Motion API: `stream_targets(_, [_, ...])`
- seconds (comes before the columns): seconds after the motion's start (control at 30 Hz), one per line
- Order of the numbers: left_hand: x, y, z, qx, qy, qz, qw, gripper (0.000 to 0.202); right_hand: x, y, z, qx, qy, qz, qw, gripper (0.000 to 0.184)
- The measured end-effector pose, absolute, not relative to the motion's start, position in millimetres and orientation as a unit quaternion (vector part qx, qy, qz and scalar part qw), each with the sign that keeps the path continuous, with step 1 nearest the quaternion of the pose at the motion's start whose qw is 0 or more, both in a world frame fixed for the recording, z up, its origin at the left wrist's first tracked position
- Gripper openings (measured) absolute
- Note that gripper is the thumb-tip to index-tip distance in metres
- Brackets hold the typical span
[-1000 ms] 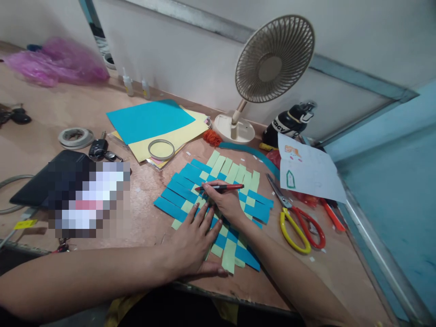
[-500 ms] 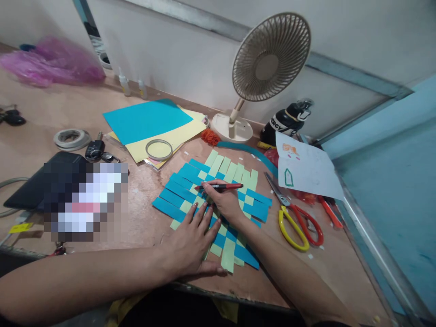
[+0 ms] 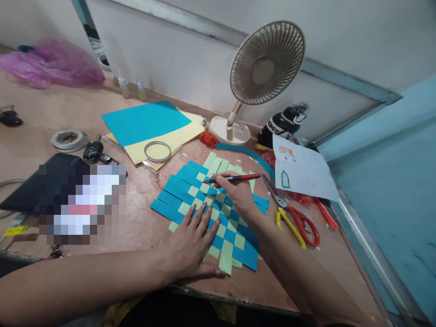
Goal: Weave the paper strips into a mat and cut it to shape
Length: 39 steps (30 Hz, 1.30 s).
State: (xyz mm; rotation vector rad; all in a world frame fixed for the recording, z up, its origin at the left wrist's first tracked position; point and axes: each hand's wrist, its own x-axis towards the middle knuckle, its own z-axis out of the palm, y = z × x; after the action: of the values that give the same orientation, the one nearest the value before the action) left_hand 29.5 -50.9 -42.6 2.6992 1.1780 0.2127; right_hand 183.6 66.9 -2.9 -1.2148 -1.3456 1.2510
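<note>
From my remote view on the head camera, the left hand lies open and flat, fingers spread, pressing on the woven mat of blue and pale green paper strips, which sits on the tan tabletop right in front of the person. The right hand is curled, pinching a red pen between thumb and fingers above the mat; I can't tell whether the tip touches the paper. Main risk I see: nothing visibly fixes the strips, so if the left palm slides or lifts, the crossings could shift and the loose ends could splay. The pen is another worry, since a slip could leave a stray line on the blue strips. The red-and-yellow-handled scissors lie just beside the mat's right edge, so the right forearm could knock them into the strips. The curved blue paper strip lies close past the far edge, and a careless reach could drag it across the mat.
</note>
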Motion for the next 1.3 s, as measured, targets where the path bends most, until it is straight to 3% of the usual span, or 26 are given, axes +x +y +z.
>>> stream_targets(0.43, [26, -42, -38, 0.910, 0.396, 0.085, 0.083, 0.099, 185, 76, -20, -0.485, -0.582, 0.536, 0.372, 0.030])
stream_targets(0.83, [24, -36, -45, 0.892, 0.426, 0.079, 0.127, 0.101, 182, 68, -19, -0.470, -0.554, 0.588, 0.355, 0.027])
stream_targets(1.3, [24, -36, -46, 0.897, 0.420, 0.086, 0.103, 0.100, 179, 68, -18, -0.470, -0.535, 0.612, 0.344, 0.029])
